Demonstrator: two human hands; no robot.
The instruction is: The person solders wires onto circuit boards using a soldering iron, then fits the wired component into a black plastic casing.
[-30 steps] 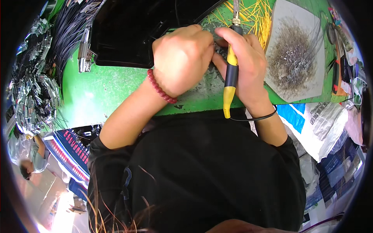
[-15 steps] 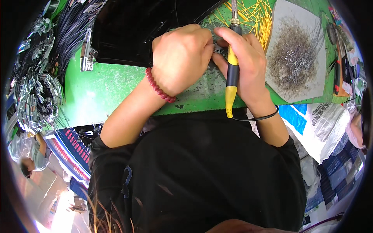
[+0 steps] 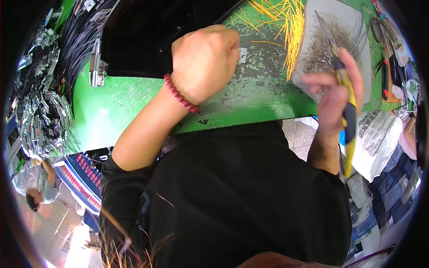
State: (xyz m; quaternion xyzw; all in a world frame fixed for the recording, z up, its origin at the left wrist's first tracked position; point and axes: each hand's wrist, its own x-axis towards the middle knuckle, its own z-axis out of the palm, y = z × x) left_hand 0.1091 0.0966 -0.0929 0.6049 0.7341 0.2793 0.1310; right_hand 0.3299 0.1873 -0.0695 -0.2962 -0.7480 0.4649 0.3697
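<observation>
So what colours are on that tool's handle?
The handle in the right hand is yellow and black, best seen in the head view.

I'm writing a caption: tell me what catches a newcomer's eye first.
The eye goes first to the yellow-and-black tool in the right hand, its tip over the littered grey sheet. Next come yellow strands on the green tabletop, right of top centre, then the red beaded bracelet around the left wrist.

Black shirt [image 3: 241,187], red beaded bracelet [image 3: 180,98]
</observation>
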